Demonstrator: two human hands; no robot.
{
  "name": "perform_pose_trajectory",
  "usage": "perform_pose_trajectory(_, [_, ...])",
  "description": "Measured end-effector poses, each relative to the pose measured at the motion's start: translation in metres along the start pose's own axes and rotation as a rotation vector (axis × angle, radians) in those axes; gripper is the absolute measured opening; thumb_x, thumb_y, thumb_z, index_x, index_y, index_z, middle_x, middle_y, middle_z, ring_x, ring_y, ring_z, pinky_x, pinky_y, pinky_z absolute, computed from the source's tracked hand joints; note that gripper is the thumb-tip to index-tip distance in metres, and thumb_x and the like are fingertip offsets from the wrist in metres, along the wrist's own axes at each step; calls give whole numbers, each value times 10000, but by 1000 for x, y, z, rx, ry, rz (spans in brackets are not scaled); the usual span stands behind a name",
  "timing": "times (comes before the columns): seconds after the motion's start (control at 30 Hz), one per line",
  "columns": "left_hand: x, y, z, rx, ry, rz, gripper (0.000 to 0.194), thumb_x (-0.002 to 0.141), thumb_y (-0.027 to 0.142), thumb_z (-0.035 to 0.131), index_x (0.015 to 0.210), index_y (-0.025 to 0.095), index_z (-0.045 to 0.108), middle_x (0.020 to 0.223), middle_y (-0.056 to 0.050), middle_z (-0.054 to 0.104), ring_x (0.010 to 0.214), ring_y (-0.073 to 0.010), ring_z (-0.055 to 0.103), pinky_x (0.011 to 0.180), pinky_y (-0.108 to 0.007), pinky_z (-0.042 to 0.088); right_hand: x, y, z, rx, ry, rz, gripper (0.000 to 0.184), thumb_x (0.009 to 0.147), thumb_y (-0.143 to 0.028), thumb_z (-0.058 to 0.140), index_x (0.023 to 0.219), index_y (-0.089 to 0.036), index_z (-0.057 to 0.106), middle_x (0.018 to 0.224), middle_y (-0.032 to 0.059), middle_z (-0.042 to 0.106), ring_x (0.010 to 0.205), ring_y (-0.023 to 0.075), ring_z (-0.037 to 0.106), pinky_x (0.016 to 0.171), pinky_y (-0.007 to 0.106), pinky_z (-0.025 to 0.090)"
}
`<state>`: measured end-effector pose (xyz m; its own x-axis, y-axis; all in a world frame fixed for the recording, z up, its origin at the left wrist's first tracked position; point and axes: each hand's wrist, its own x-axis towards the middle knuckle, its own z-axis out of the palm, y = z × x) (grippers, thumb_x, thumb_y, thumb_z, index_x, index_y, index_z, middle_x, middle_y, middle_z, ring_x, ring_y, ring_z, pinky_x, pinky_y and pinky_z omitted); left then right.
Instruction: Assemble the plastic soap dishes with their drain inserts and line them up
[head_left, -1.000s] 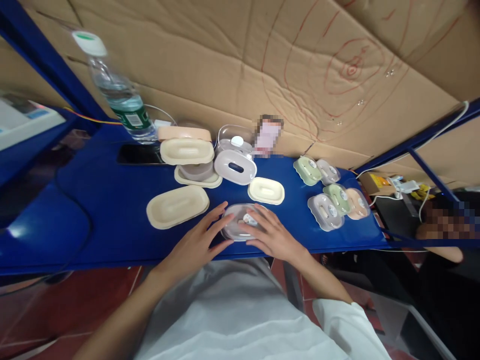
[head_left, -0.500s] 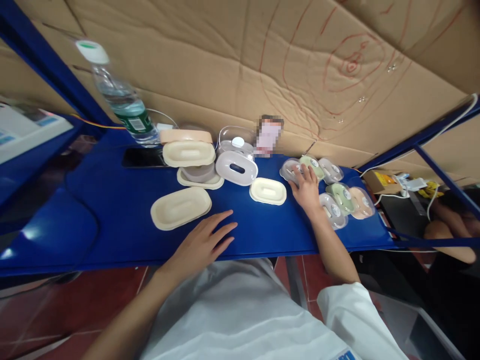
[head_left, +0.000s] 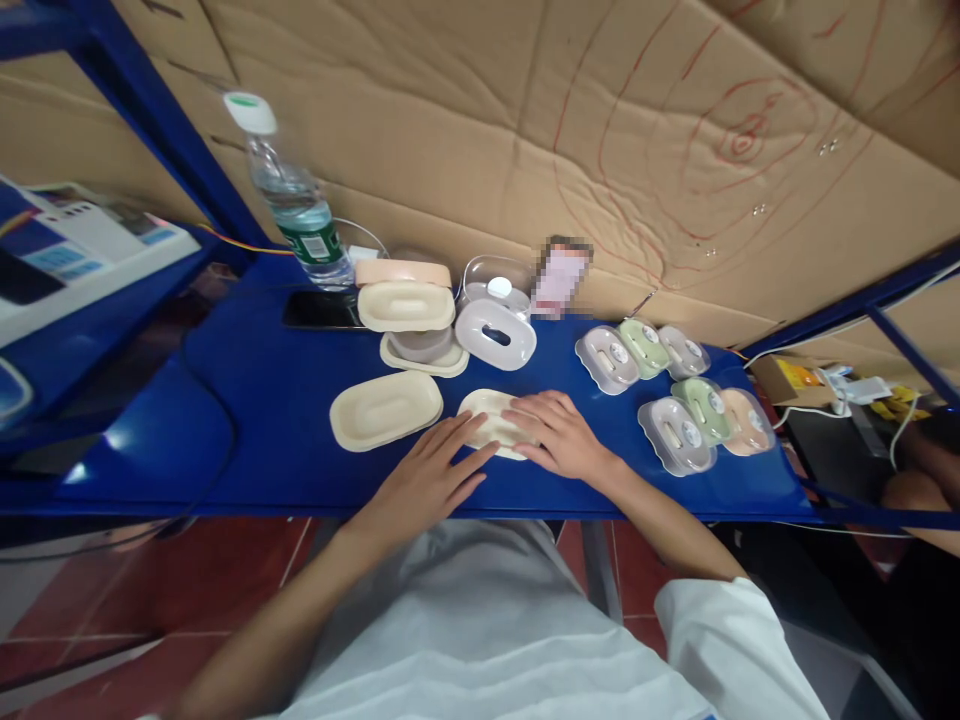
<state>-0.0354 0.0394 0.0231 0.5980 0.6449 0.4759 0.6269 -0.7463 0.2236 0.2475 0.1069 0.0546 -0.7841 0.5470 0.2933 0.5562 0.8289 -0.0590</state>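
A small cream oval tray (head_left: 491, 408) with a raised middle lies on the table in front of me. My right hand (head_left: 559, 435) lies over its right end, fingers on top and thumb at the near edge. At its left end, my left hand (head_left: 439, 470) has its fingers stretched out and apart, the tips at the tray's rim. Just left of that hand sits a larger cream oval tray (head_left: 386, 410). Behind are a lilac oval lid with a slot (head_left: 506, 348), a clear plastic cover (head_left: 480, 270), and a cream piece (head_left: 409, 305) stacked under a peach one (head_left: 401, 272).
Several lilac, green and peach cases with clear covers (head_left: 609, 358) stand to the right. A water bottle (head_left: 307, 225) and a dark phone (head_left: 319, 310) are at back left. Cardboard (head_left: 450, 120) walls the back of the blue table (head_left: 285, 440). Another person's arm shows at far right.
My right hand has left the covered cases and come left onto the small cream tray. That tray has shifted left and towards me. My left hand now reaches its left end.
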Motion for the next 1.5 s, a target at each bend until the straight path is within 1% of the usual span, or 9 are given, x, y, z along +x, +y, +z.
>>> perform_pose_trajectory(0.2, [-1, -1, -1, -45, -55, 16, 241, 1100, 204, 583, 1301, 213, 716, 1212, -97, 765, 1144, -246, 726, 971, -402, 543, 37, 10, 15, -71, 56, 240, 582, 1149, -501, 495, 1619, -160, 528, 1480, 176, 696, 1403, 308, 594, 1255, 524, 331])
perform_pose_trajectory(0.33, [-3, -3, -2, -91, -58, 29, 197, 1102, 164, 556, 1177, 211, 731, 1110, -71, 766, 1055, -210, 728, 901, -359, 530, 25, 22, 18, -67, 6, 289, 529, 1106, -559, 579, 1479, -200, 686, 1270, 150, 750, 1242, 304, 651, 1201, 529, 355])
perform_pose_trajectory(0.53, [-5, -2, -1, -11, -5, -15, 160, 1084, 184, 606, 1180, 217, 731, 1255, -108, 738, 1077, -234, 719, 945, -385, 546, 12, 21, 3, 39, 89, 212, 388, 1140, -464, 545, 1308, -218, 793, 1218, 111, 781, 1176, 252, 691, 1103, 454, 420])
perform_pose_trajectory(0.7, [-3, 2, -2, 166, 148, -106, 455, 1045, 233, 697, 1487, 311, 628, 1559, -170, 606, 1369, -346, 646, 1084, -493, 534, 16, -9, 1, 79, -6, -73, 414, 1115, -492, 599, 1397, -222, 738, 1349, 119, 768, 1305, 264, 668, 1192, 488, 393])
perform_pose_trajectory(0.97, [2, -3, 3, 76, 62, -86, 431, 1092, 225, 613, 1522, 200, 593, 1465, -119, 724, 1386, -286, 676, 1264, -517, 435, 16, -20, 9, 88, -78, -141, 319, 1130, -352, 582, 1350, -204, 759, 1438, 128, 736, 1363, 255, 656, 1100, 425, 541])
perform_pose_trajectory(1.17, [1, -1, -1, 43, 38, -15, 250, 1088, 237, 632, 1322, 219, 719, 1390, -77, 768, 1373, -276, 680, 1230, -503, 464, 43, 36, 3, 137, 153, 238, 485, 1172, -323, 362, 1585, -211, 589, 1583, 134, 638, 1511, 271, 551, 1267, 529, 429])
perform_pose_trajectory(1.27, [1, 0, -3, 31, 23, 22, 217, 1086, 244, 638, 1282, 220, 728, 1387, -81, 765, 1360, -268, 681, 1203, -487, 481, 60, 56, 16, 1, 83, 304, 577, 1139, -333, 444, 1688, -156, 439, 1726, 172, 465, 1634, 328, 376, 1339, 593, 292])
perform_pose_trajectory(1.37, [2, 1, -4, 26, 13, 19, 226, 1086, 235, 630, 1291, 228, 724, 1397, -86, 755, 1369, -269, 670, 1203, -487, 477, 64, 63, 28, -65, 46, 327, 647, 1103, -422, 560, 1676, -142, 451, 1680, 204, 501, 1610, 374, 396, 1354, 630, 224])
perform_pose_trajectory(1.5, [2, 0, -4, 15, 16, 22, 228, 1077, 218, 634, 1290, 221, 718, 1394, -97, 746, 1369, -278, 666, 1203, -489, 475, 54, 65, 34, -39, 100, 417, 813, 1020, -605, 679, 1660, -153, 462, 1681, 235, 461, 1604, 430, 381, 1322, 663, 288])
